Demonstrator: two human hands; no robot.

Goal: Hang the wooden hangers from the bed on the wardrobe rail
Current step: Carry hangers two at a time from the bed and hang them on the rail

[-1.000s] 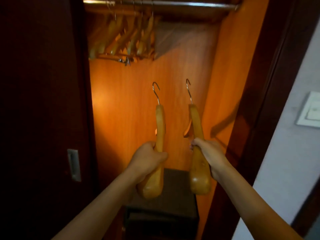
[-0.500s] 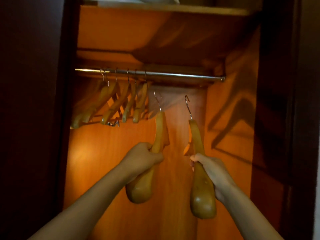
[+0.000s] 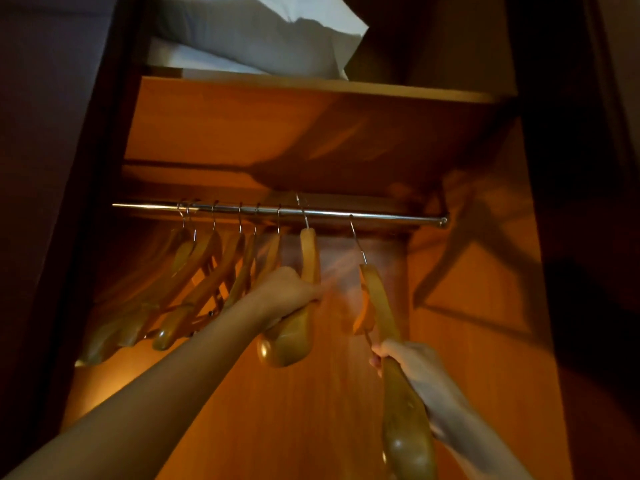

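A metal wardrobe rail (image 3: 391,217) runs across the open wardrobe, with several wooden hangers (image 3: 194,271) hanging on its left half. My left hand (image 3: 287,292) grips a wooden hanger (image 3: 304,296) whose hook reaches up over the rail at its middle. Lower and to the right, my right hand (image 3: 412,365) holds a second wooden hanger (image 3: 398,393); its hook tip sits just at the rail's lower edge, and I cannot tell whether it touches.
A wooden shelf (image 3: 311,88) lies above the rail with white pillows (image 3: 263,36) on it. Dark door panels (image 3: 52,202) flank both sides. The rail's right part up to its end bracket (image 3: 443,221) carries no hangers.
Both hands have lifted their hangers upward toward the rail. The left hanger's hook has gone from below the rail to over it. The view has tilted up, showing the shelf and pillows.
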